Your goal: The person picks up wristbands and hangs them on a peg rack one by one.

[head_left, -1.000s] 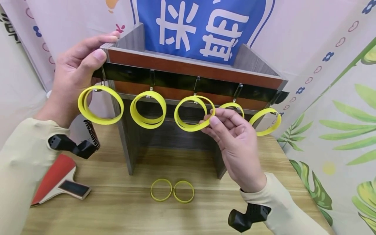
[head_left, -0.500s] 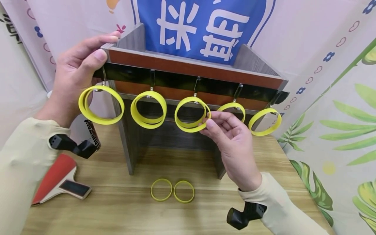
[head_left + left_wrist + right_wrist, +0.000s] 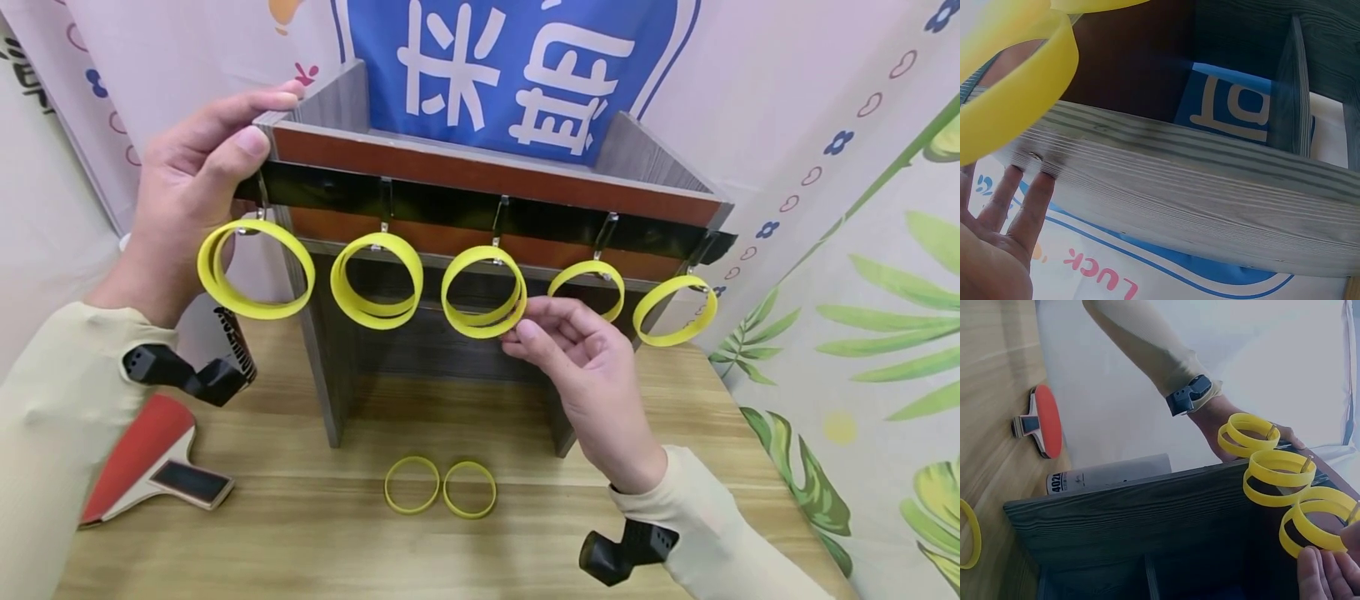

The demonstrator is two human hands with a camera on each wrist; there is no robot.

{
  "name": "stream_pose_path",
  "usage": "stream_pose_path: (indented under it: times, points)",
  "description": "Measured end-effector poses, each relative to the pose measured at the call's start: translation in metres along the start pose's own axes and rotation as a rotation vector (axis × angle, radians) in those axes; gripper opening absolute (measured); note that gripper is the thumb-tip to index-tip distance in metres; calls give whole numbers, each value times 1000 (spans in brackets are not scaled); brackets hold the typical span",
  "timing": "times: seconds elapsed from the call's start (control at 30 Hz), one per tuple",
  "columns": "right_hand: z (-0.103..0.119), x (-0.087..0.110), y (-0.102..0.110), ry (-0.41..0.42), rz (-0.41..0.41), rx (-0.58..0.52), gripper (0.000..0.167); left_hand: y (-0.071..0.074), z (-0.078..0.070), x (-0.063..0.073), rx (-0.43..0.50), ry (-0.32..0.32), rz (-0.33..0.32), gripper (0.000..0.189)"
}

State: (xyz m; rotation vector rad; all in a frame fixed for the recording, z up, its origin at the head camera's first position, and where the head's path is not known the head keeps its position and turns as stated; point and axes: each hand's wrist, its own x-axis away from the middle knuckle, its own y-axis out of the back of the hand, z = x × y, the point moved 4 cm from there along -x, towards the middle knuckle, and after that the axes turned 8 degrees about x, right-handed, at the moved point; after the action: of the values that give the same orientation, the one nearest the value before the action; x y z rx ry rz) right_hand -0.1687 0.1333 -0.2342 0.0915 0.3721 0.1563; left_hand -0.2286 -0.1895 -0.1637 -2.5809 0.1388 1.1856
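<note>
In the head view, my left hand (image 3: 191, 179) grips the upper left corner of a grey wooden shelf (image 3: 318, 350), thumb on the front edge. Its fingers lie along the side panel in the left wrist view. My right hand (image 3: 592, 367) pinches the lower right edge of a yellow ring (image 3: 459, 321) on the middle hook, thumb in front and fingers behind. Another ring hangs on that hook. The two hooks to the left carry paired yellow rings (image 3: 258, 312) (image 3: 341, 300). To the right hang more yellow rings (image 3: 617, 287) (image 3: 651, 321).
Two yellow rings (image 3: 387, 492) (image 3: 491, 500) lie side by side on the wooden table (image 3: 315, 550). A red table tennis bat (image 3: 142, 450) is at the left. A white can (image 3: 1110, 478) stands by the shelf's side, and printed cloth (image 3: 847, 275) hangs behind and right.
My right hand has moved left and slightly down, bringing the front ring on the middle hook in line with the one behind it. The left hand stays on the corner.
</note>
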Motion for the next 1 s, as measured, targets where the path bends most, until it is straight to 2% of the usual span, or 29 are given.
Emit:
stream_pose_path:
  times: [0.3,0.5,0.73,1.0]
  points:
    - [-12,11,0,-38,78,0,28,3,0,1,-54,15,-3,39]
    - [-27,18,-3,0,190,34,27,1,0,1,-31,12,-4,39]
    - [-67,20,-7,-36,391,115,19,-1,0,1,6,8,-9,37]
    - [-125,26,0,-59,495,367,19,0,0,1,12,2,-11,35]
